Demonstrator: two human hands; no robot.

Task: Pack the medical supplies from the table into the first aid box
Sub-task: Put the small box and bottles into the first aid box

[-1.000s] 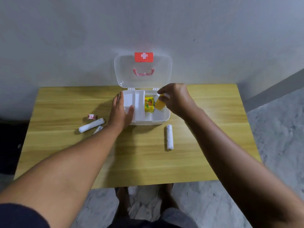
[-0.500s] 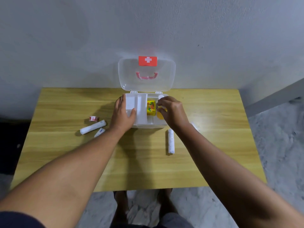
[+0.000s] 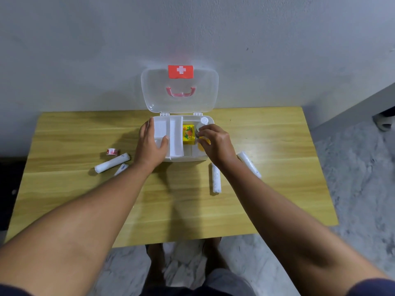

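Note:
The white first aid box (image 3: 186, 158) stands open at the back of the wooden table (image 3: 171, 199), its clear lid (image 3: 179, 90) upright against the wall. Inside lie a white divider tray (image 3: 174, 135) on the left and a yellow box (image 3: 188, 134) in the middle. My left hand (image 3: 150, 144) grips the box's left side, thumb on the tray. My right hand (image 3: 214, 142) is inside the right compartment, fingers closed on a white-capped bottle (image 3: 202, 124) with orange contents. Loose on the table lie three gauze rolls (image 3: 112, 163) (image 3: 216, 178) (image 3: 249, 164), a tape roll (image 3: 112, 151) and a small tube (image 3: 121, 169).
The table's back edge meets a grey wall (image 3: 192, 28). A marbled floor (image 3: 352, 167) lies to the right. My feet (image 3: 183, 253) show under the front edge of the table. A dark object (image 3: 384, 120) sits on the floor at the far right.
My right hand has lowered the bottle from above the box into its right compartment. A third gauze roll has come into view beside my right wrist. The left hand has stayed on the box.

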